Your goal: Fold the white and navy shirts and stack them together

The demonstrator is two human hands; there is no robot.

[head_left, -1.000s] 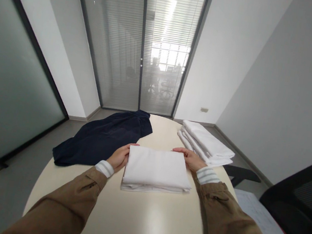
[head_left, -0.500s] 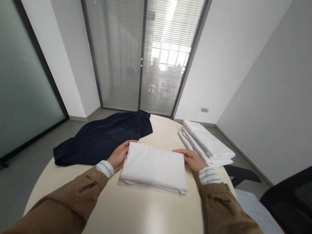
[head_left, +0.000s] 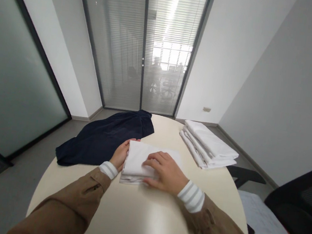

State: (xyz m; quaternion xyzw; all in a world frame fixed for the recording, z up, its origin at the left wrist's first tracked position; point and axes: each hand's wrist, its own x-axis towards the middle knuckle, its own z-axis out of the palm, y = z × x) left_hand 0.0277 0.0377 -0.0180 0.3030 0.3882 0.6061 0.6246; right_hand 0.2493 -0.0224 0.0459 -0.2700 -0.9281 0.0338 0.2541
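A folded white cloth (head_left: 139,157) lies on the round cream table in front of me, its layers showing along the near edge. My left hand (head_left: 121,154) grips its left side, thumb along the top edge and the other fingers partly hidden behind it. Over the cloth's right half is my right hand (head_left: 166,172), palm down, fingers apart and slightly curled, holding nothing. Whether its fingertips touch the fabric I cannot tell. Just beyond my left hand, a dark navy garment (head_left: 103,141) is spread on the table.
A stack of folded white cloths (head_left: 208,145) sits at the table's right edge, slightly overhanging. The table (head_left: 127,220) has a curved rim. To the right stand a black mesh chair (head_left: 302,205) and papers (head_left: 263,219) on something red. Glass doors with blinds (head_left: 161,79) are behind.
My right hand has let go of the cloth's right edge and moved left over its top. My left hand keeps its hold on the left side.
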